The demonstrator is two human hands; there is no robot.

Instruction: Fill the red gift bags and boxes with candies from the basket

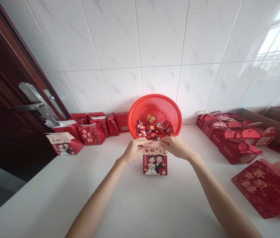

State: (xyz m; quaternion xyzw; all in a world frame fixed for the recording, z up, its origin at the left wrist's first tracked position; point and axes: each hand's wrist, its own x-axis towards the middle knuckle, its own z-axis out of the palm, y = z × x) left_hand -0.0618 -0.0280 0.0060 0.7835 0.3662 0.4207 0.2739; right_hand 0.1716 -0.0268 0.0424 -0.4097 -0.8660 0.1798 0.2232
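While I steer, the left hand [135,149] and right hand [176,147] pinch the gift box [155,163] closed-fingered at its top. Candies [153,127] remain in the red basket [140,109]; closed boxes [229,142] sit at right.

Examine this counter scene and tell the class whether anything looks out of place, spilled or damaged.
The red plastic mesh basket looks tipped up against the wall tiles, its wrapped sweets heaped low inside, an odd way to stand it. The gift box between the left hand and right hand looks undamaged.

1 head-worn view, forward and down, on left hand [135,150] and right hand [176,147]
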